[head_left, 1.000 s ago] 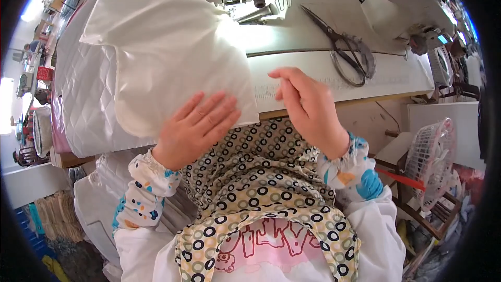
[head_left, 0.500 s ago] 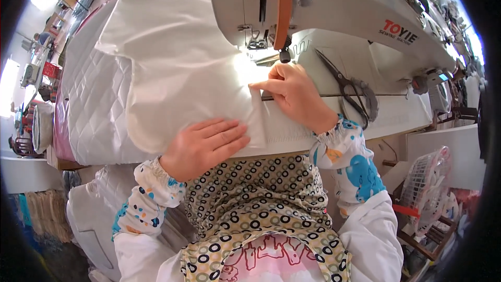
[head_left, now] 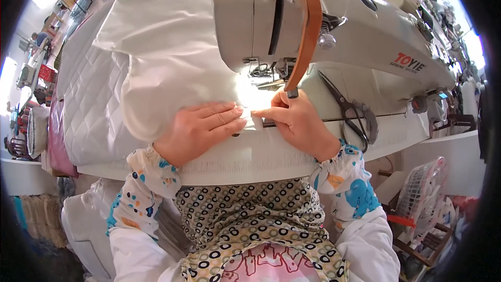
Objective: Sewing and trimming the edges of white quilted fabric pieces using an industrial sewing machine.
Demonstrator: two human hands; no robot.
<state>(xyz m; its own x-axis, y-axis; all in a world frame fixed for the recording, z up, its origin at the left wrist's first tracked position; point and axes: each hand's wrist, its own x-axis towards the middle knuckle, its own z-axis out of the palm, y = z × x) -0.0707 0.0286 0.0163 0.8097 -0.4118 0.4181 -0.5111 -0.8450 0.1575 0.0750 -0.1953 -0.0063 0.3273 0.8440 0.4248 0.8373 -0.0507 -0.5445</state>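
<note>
A shiny white padded fabric piece [head_left: 172, 62] lies on the machine bed, its right edge under the brightly lit needle area of a white sewing machine [head_left: 334, 26]. My left hand [head_left: 201, 128] rests flat on the fabric near its front edge, fingers stretched toward the needle. Close on the right, my right hand [head_left: 302, 128] is closed, its extended fingertip and thumb at the fabric's edge, other fingers curled. The machine's head partly hides what lies under the needle. Black scissors [head_left: 345, 107] lie on the bed to the right of my right hand.
An orange strap [head_left: 308, 36] curves down the machine head, close above my right hand. White quilted fabric [head_left: 91, 109] is spread at the left. A ruler scale [head_left: 245, 168] runs along the table's front edge. A fan [head_left: 422, 193] stands at the lower right.
The fabric's front edge has moved away from me toward the needle. My left hand has slid forward and now lies close beside my right. The view has tilted slightly.
</note>
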